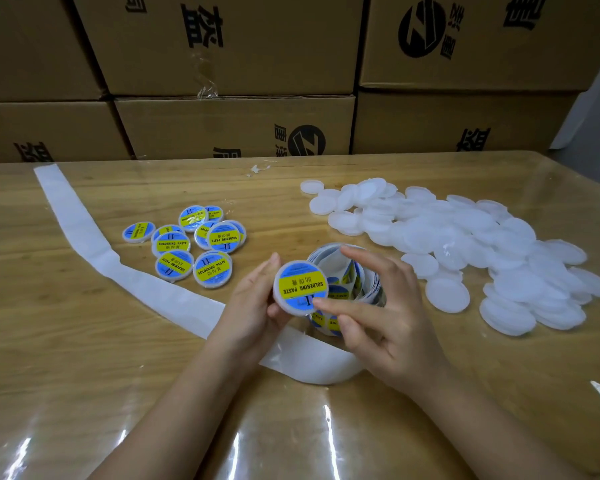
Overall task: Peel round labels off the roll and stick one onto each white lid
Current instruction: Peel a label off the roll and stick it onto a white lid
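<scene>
Left hand [253,303]: grips one lid [284,308] by the rim, thumb on the upper edge, fingers under it, face tilted toward the camera. A blue-and-yellow round label [302,284] covers the lid's top.

Right hand [378,317]: fingers loosely spread, holding nothing. The thumb tip touches the lid's lower right edge and the forefinger arches over the roll [355,278].

The roll stands on the table [84,375] just behind the held lid. A white backing strip [84,230] runs from beneath the hands leftward to the far table edge.

Labelled lids [187,244] lie clustered left of the roll, some overlapping. Plain lids [465,244] are heaped to the right. Cardboard boxes [222,46] are stacked behind the table.
</scene>
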`<action>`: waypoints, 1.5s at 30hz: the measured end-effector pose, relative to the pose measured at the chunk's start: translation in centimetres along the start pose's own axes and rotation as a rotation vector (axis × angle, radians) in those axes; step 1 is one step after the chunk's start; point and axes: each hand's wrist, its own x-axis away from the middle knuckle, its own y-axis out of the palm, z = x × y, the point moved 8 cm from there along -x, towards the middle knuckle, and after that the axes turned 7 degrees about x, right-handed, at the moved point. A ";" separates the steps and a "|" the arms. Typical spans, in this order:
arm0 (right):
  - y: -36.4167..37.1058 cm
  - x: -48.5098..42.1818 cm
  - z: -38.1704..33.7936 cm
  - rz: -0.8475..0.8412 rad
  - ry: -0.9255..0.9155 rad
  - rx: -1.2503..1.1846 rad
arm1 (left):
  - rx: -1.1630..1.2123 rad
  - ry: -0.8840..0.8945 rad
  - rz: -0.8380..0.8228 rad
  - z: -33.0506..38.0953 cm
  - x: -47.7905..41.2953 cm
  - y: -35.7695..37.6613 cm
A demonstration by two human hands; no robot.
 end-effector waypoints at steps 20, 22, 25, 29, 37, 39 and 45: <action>1.5 0.5 3.1 -0.137 0.447 -0.409 | -0.439 0.135 -0.117 -0.2 0.5 1.3; 1.8 0.5 2.6 -0.162 0.434 -0.445 | -0.454 0.137 -0.080 -0.1 0.5 0.9; 1.8 0.4 2.1 -0.168 0.409 -0.458 | -0.448 0.144 -0.062 -0.1 0.4 0.9; 1.9 0.4 2.3 -0.166 0.422 -0.464 | -0.451 0.188 -0.044 0.0 0.4 1.1; 2.1 0.7 2.3 -0.134 0.400 -0.512 | -0.576 0.312 -0.013 0.5 0.6 1.4; 2.1 0.8 2.3 -0.127 0.398 -0.494 | -0.602 0.324 -0.003 0.5 0.6 1.2; 2.0 0.8 3.0 -0.102 0.399 -0.417 | -0.544 0.275 -0.063 0.2 0.4 1.1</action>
